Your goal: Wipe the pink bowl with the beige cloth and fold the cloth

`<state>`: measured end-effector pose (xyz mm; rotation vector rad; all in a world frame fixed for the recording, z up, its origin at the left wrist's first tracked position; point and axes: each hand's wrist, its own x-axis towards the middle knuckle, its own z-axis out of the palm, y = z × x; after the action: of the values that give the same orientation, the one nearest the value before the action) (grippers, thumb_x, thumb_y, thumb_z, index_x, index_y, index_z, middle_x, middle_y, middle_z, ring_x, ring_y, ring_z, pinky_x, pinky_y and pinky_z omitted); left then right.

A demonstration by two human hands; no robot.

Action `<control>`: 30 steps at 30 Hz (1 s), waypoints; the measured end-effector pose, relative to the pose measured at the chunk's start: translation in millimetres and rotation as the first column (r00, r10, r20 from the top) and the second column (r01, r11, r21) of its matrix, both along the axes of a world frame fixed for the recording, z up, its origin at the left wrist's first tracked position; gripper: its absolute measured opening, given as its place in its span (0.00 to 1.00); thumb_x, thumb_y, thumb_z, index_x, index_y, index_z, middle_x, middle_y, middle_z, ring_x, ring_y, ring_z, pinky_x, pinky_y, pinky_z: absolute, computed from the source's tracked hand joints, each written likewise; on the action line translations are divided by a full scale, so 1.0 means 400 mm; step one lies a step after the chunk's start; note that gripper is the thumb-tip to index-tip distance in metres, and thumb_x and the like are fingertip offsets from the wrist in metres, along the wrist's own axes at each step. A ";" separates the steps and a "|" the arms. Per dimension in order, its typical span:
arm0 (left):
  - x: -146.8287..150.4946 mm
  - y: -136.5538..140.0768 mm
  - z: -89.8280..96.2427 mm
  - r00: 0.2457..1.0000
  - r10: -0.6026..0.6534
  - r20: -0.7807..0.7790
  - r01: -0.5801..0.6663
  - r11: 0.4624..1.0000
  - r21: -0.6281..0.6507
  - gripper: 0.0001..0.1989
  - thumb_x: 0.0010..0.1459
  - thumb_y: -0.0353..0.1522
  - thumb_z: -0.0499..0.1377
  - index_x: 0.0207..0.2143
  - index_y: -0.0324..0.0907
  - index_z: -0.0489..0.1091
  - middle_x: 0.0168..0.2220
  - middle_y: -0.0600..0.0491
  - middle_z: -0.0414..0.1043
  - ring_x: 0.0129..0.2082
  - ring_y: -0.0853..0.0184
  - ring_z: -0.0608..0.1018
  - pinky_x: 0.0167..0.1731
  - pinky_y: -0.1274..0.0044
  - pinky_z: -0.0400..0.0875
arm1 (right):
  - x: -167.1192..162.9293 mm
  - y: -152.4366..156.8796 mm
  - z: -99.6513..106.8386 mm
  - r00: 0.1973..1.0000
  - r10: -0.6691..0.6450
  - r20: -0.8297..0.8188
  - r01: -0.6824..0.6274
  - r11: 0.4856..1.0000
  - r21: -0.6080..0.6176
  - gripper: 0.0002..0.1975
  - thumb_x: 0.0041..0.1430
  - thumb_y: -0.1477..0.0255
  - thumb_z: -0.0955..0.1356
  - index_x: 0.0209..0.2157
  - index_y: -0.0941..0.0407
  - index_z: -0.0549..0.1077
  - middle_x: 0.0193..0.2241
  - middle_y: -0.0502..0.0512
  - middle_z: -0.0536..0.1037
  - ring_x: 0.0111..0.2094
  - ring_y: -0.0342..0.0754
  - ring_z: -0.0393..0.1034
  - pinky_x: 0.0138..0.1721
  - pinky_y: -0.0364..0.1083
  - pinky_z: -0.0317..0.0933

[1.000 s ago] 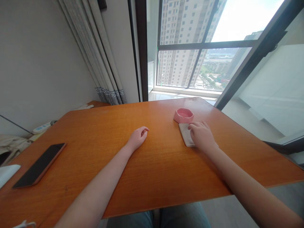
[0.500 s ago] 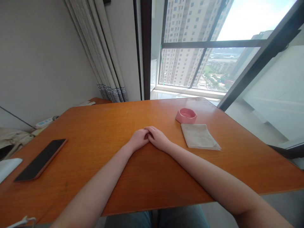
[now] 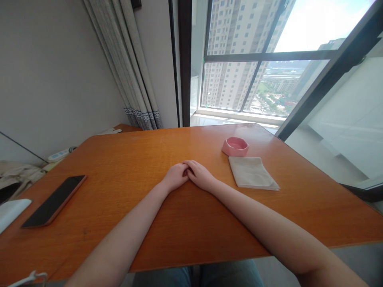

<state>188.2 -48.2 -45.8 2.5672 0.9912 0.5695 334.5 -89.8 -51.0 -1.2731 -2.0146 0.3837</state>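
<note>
My left hand (image 3: 175,177) and my right hand (image 3: 201,175) lie folded together on the middle of the wooden table (image 3: 125,159). The right fingers rest closed over the fingers of the left hand, which look curled in and are partly hidden beneath them. No object shows in either hand. To the right of my hands lies a folded light-grey cloth (image 3: 253,172), flat and not touched. Just behind the cloth stands a pink bowl (image 3: 235,146) with angular sides, its hollow facing up.
A dark phone-like slab (image 3: 55,201) with a reddish edge lies at the left. Beside it a white object (image 3: 13,211) juts in, and a white cable (image 3: 28,278) sits at the near left corner. A power strip (image 3: 60,154) lies beyond the left edge.
The view has shifted very slightly. Both hands stay folded in the same place, and the cloth and bowl have not moved.
</note>
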 end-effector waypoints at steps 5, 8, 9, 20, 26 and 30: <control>-0.001 -0.002 0.002 1.000 -0.008 0.020 0.008 1.000 -0.013 0.10 0.50 0.28 0.54 0.35 0.39 0.71 0.33 0.49 0.75 0.31 0.64 0.74 0.32 0.76 0.66 | -0.001 -0.002 0.003 1.000 -0.001 0.010 0.001 1.000 -0.011 0.18 0.56 0.79 0.60 0.49 0.59 0.67 0.45 0.61 0.73 0.47 0.48 0.67 0.51 0.50 0.61; 0.000 -0.005 0.006 0.997 -0.048 0.063 0.051 0.997 -0.053 0.09 0.50 0.27 0.53 0.33 0.38 0.71 0.32 0.50 0.74 0.31 0.66 0.74 0.32 0.77 0.66 | -0.002 -0.004 0.006 1.000 0.000 0.003 0.000 1.000 -0.021 0.18 0.56 0.79 0.60 0.49 0.60 0.67 0.45 0.61 0.74 0.47 0.48 0.67 0.52 0.50 0.60; 0.000 -0.006 0.007 0.995 -0.064 0.080 0.069 0.996 -0.064 0.08 0.50 0.26 0.53 0.32 0.38 0.71 0.31 0.50 0.74 0.31 0.66 0.74 0.32 0.77 0.66 | -0.003 -0.004 0.007 1.000 0.001 0.002 -0.001 1.000 -0.026 0.17 0.56 0.80 0.60 0.48 0.60 0.68 0.45 0.61 0.74 0.46 0.48 0.68 0.51 0.49 0.60; 0.002 -0.008 0.004 0.990 -0.081 0.119 0.091 0.993 -0.079 0.08 0.50 0.25 0.53 0.30 0.37 0.71 0.29 0.50 0.74 0.30 0.67 0.73 0.31 0.78 0.65 | -0.006 -0.006 0.014 1.000 0.001 0.015 -0.001 0.999 -0.039 0.14 0.56 0.81 0.59 0.43 0.59 0.69 0.40 0.59 0.75 0.43 0.47 0.68 0.48 0.47 0.61; 0.002 -0.009 0.005 0.989 -0.087 0.121 0.099 0.990 -0.097 0.08 0.50 0.25 0.53 0.31 0.38 0.71 0.29 0.51 0.73 0.29 0.67 0.73 0.31 0.78 0.64 | -0.005 -0.010 0.011 0.999 0.004 0.050 -0.002 1.000 -0.022 0.15 0.57 0.80 0.59 0.44 0.59 0.69 0.41 0.58 0.75 0.44 0.47 0.68 0.48 0.46 0.61; 0.002 -0.011 0.008 0.989 -0.084 0.118 0.095 0.991 -0.096 0.07 0.51 0.26 0.53 0.30 0.38 0.71 0.27 0.52 0.72 0.28 0.68 0.71 0.31 0.78 0.63 | 0.003 -0.018 0.016 0.991 -0.013 0.137 0.011 1.000 0.015 0.15 0.59 0.77 0.59 0.47 0.58 0.68 0.43 0.59 0.74 0.46 0.47 0.66 0.51 0.48 0.59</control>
<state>189.0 -52.6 -42.6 2.4470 0.8400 0.6169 335.5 -97.0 -44.7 -1.3338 -2.1190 0.2831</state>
